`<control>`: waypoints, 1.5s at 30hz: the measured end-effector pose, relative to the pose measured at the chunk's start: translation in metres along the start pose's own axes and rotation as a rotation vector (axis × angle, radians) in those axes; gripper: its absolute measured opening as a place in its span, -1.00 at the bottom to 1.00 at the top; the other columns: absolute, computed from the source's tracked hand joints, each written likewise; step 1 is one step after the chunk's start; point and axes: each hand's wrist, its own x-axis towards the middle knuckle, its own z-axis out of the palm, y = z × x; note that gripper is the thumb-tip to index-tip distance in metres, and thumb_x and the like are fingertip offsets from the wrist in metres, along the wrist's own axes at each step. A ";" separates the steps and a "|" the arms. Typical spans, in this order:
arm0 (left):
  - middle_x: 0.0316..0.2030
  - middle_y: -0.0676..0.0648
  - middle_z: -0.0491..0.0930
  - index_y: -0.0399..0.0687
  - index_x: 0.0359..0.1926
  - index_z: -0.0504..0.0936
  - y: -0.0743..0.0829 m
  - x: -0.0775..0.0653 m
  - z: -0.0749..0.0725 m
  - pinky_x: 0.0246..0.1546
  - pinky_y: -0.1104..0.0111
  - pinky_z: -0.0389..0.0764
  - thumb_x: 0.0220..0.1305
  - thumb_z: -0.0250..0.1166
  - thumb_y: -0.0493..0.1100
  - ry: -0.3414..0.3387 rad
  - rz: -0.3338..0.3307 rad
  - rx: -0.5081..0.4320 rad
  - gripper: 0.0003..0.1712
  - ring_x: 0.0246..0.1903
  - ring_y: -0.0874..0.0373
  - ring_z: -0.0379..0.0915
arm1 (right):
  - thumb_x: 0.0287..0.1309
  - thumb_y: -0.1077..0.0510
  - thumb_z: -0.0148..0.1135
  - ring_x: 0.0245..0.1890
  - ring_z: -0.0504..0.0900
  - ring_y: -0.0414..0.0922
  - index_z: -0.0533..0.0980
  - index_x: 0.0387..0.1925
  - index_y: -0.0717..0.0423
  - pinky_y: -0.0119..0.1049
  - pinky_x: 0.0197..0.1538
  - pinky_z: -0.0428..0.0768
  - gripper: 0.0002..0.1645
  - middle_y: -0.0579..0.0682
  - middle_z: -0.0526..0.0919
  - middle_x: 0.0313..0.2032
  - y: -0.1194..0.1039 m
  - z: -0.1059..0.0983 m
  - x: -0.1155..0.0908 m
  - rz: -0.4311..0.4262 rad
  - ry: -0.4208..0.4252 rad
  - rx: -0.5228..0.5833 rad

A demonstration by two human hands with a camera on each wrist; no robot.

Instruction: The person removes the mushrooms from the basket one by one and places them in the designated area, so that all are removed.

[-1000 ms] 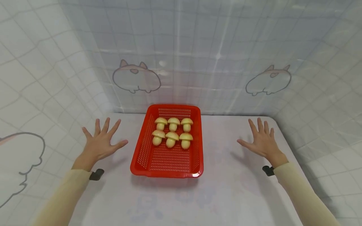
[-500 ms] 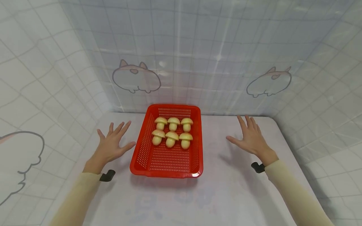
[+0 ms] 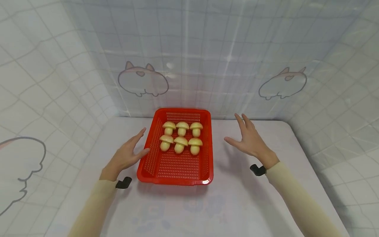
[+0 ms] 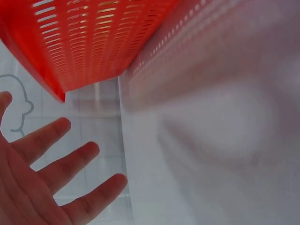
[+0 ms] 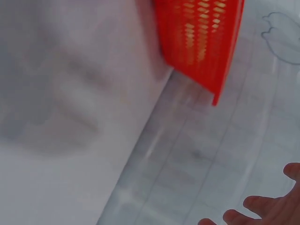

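A red plastic basket (image 3: 177, 181) with slotted walls sits on the white table. Inside it lie several pale yellow mushrooms (image 3: 181, 144) in two rows, caps toward the back. My left hand (image 3: 125, 156) is at the basket's left side, fingers extended, the thumb overlapping the rim in the head view. In the left wrist view, the spread fingers (image 4: 65, 168) are beside the basket wall (image 4: 93, 42). To the right of the basket, with a gap between, my right hand (image 3: 250, 140) hovers with fingers spread and holds nothing. The right wrist view shows its fingertips (image 5: 258, 205) apart from the basket (image 5: 197, 47).
The white table (image 3: 189, 217) ends at the back against a curtain (image 3: 213, 65) with a grid pattern and cartoon animal drawings. Similar sheets hang at the left (image 3: 44, 92) and right (image 3: 340, 108). Dark wrist cameras (image 3: 123, 183) are strapped at both sleeves.
Both hands have moved inward toward the basket, the left one rightward up to its rim, the right one leftward. The basket and mushrooms have stayed in place.
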 end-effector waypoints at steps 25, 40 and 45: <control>0.38 -0.38 0.36 0.19 0.65 0.01 0.006 0.015 0.020 -0.21 0.14 0.78 0.42 0.29 -0.02 -0.149 0.007 -0.370 -0.07 0.01 -0.18 0.66 | 0.18 -0.43 0.27 0.50 0.18 0.02 -0.04 0.63 -0.12 0.23 0.46 0.30 0.19 0.03 0.20 0.50 -0.096 0.031 0.051 -0.219 -0.030 0.324; 0.32 -0.36 0.37 0.28 0.57 0.06 0.007 0.026 0.027 -0.14 0.07 0.76 0.42 0.30 -0.07 -0.257 -0.040 -0.513 -0.16 -0.04 -0.10 0.64 | 0.21 -0.39 0.28 0.60 0.03 0.06 -0.15 0.66 -0.18 0.22 0.52 0.20 0.22 0.00 0.02 0.61 -0.140 0.062 0.063 -0.179 -0.162 0.477; 0.33 -0.41 0.28 0.01 0.54 0.07 0.006 0.025 0.033 -0.12 0.04 0.76 0.41 0.25 -0.25 -0.230 0.026 -0.660 -0.20 0.04 -0.24 0.54 | 0.21 -0.29 0.37 0.54 0.19 0.07 -0.14 0.66 -0.12 0.17 0.49 0.31 0.24 0.01 0.00 0.62 -0.147 0.082 0.068 -0.183 -0.197 0.517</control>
